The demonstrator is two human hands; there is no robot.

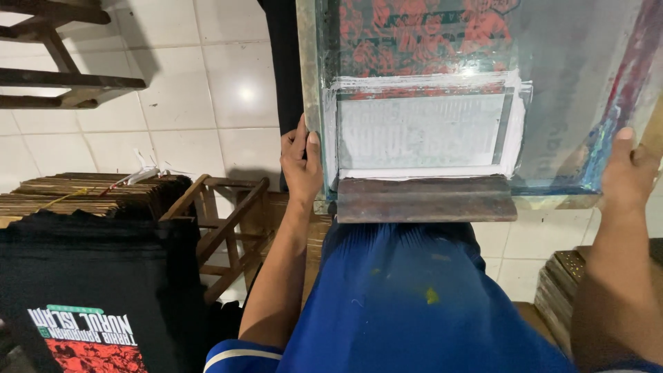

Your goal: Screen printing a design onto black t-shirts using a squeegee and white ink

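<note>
I hold a screen-printing frame (314, 83) in front of me by its two near corners. My left hand (300, 162) grips the left side bar, thumb on top. At the right side, my right hand (625, 173) clasps the ink-stained edge. The mesh shows a red and dark design at the top and a white rectangular patch of ink (425, 128) lower down. A rust-brown squeegee (425, 200) rests inside the frame against its near bar. My blue shirt (414, 304) fills the view below.
A black printed shirt (90, 297) lies at the lower left over a stack of wooden boards (69, 193). A small wooden stool (224, 221) stands beside it, another wooden rack (62, 76) at the top left. More boards (559, 290) sit at the lower right on white floor tiles.
</note>
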